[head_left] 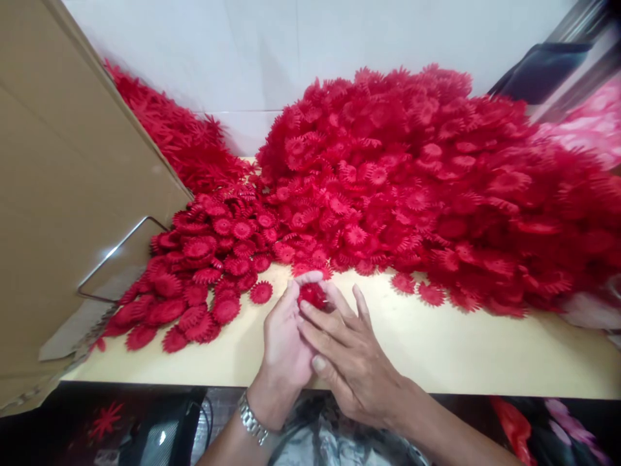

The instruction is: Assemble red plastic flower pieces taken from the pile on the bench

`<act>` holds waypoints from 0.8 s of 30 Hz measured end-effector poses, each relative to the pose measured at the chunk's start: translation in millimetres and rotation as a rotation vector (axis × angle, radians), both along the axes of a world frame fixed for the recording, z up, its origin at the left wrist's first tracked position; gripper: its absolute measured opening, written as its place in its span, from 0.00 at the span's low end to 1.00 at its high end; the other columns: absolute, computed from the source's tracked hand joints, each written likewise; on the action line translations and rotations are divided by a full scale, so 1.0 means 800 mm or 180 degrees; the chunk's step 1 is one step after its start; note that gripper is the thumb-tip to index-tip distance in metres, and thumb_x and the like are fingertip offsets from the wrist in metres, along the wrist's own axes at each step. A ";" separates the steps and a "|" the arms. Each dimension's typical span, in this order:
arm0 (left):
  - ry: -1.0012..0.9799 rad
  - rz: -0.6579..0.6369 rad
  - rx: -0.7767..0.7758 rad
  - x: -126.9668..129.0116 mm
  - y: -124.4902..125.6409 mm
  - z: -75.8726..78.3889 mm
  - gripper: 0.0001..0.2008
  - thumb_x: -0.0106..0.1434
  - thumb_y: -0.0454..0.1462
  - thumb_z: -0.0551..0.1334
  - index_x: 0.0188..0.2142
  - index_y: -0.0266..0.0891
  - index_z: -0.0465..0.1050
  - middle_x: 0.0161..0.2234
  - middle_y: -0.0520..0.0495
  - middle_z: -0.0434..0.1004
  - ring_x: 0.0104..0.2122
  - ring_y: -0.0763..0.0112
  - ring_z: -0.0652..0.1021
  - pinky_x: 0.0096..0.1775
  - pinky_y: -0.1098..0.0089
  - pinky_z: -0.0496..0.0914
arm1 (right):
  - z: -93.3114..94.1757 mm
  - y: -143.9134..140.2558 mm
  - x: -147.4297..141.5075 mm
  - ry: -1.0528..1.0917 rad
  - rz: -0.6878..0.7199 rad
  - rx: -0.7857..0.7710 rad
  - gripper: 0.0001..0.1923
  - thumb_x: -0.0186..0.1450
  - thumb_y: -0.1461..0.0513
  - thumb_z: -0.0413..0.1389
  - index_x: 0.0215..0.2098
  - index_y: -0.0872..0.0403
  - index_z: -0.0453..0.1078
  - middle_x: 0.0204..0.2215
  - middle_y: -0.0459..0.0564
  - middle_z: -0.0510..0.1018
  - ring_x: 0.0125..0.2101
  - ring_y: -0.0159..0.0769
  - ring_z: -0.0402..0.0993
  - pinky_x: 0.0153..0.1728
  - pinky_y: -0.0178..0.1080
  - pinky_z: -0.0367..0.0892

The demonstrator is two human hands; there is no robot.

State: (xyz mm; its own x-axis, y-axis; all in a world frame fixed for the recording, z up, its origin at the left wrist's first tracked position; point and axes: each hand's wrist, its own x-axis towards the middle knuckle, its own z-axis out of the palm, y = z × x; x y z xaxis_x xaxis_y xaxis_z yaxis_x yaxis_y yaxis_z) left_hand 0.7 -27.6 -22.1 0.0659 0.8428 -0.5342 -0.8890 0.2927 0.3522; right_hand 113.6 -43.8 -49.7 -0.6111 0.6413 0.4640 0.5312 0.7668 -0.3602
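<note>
Two bare hands are brought together over the near edge of the pale wooden table [436, 349], and one small red plastic flower piece with toothed petals [313, 294] is pinched between them. The left hand [284, 343], with a silver metal wristwatch [252, 421] on its wrist, is curled so that its fingers [291, 294] close on the left side of the piece, the thumb lying over its top. The right hand [349, 359] is laid partly over the left, its fingers [330, 301] only loosely spread and touching the right side of the same piece. The piece is held just above the table surface, right at the fingertips. Just beyond the fingers a large heap of red plastic flower pieces [412, 188] is piled against the white wall [291, 52]. To the left of the fingers a flatter spread of stacked red flower pieces [198, 272] is seen, and further left a brown cardboard box flap [63, 194] with a bent metal wire handle [116, 255] beside it.
</note>
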 end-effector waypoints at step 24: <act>0.0890 0.0087 0.0841 -0.013 0.003 -0.010 0.11 0.45 0.24 0.59 0.27 0.34 0.76 0.24 0.50 0.76 0.24 0.77 0.73 0.29 0.78 0.68 | 0.049 0.059 -0.008 0.1764 -0.0113 -0.0750 0.13 0.65 0.66 0.47 0.45 0.57 0.70 0.39 0.52 0.77 0.43 0.34 0.71 0.45 0.40 0.67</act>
State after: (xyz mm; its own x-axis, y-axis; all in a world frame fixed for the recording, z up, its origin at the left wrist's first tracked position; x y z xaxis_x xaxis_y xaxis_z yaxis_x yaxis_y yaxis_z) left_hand -9.9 -25.3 -30.5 -0.0760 0.9533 -0.2924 -0.7542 0.1369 0.6422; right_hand 107.5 3.0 -10.3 -0.2954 0.7811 0.5501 0.2396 0.6179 -0.7488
